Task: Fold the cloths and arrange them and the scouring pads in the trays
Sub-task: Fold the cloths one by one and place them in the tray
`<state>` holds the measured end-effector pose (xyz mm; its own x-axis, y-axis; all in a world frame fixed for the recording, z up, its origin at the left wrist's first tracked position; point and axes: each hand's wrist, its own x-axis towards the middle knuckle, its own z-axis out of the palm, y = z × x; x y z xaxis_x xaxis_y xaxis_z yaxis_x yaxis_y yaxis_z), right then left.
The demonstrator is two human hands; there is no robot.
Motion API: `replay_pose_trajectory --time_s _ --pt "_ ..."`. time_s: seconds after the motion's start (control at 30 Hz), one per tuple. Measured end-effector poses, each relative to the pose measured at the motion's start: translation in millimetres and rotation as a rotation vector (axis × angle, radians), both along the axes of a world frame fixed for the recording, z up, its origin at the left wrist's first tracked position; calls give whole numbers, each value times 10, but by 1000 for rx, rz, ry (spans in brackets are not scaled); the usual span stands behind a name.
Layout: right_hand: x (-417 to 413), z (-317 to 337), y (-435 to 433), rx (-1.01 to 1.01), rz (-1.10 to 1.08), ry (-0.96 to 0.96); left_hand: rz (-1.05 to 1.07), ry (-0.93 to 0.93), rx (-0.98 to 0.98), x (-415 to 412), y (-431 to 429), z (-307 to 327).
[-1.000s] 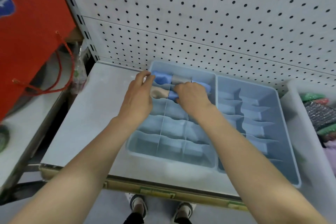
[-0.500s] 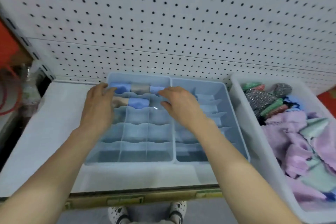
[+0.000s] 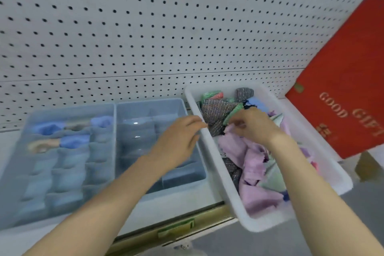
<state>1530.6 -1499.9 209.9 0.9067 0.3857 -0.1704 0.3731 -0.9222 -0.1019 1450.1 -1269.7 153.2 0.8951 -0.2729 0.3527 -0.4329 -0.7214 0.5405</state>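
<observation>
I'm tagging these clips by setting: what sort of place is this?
Probably a shop or stockroom shelf: a white pegboard back panel, a label strip on the shelf edge, and a red GOOD GIFT bag beside a white bin of cloths.

on my feed the left hand [image 3: 178, 137] and right hand [image 3: 253, 127] are bare, and so are both forearms [image 3: 116, 197] down to the frame's bottom edge. low down, what looks like a pale shoe tip [image 3: 184, 247] with dark marks shows, blurred.
</observation>
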Motion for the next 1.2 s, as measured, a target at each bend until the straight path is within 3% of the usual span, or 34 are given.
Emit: replay_pose_trajectory --time_s 0.1,0.27,0.37,0.47,0.63,0.8,0.93,1.0,1.2 --pt "70 -95 -3 -26 126 -3 -39 21 45 78 -208 -44" --pt "212 396 65 384 67 142 -12 212 -33 43 -147 90" --pt "215 766 143 663 36 217 27 359 -330 -2 -81 315" --pt "153 1049 346 822 94 117 63 391 -637 -18 -51 650" --pt "28 1416 804 1058 236 41 92 336 -858 31 98 1165" --pt "-20 1614 1169 1127 347 38 161 172 -1052 -32 464 1553" --pt "-20 1624 1318 1015 342 141 234 62 -1104 -148 823 1729" --pt "-26 1598 1378 1011 345 219 285 20 -1105 -208 1011 1774" --pt "-173 1615 1631 1164 369 216 299 -1 -1038 -394 1308 1797"
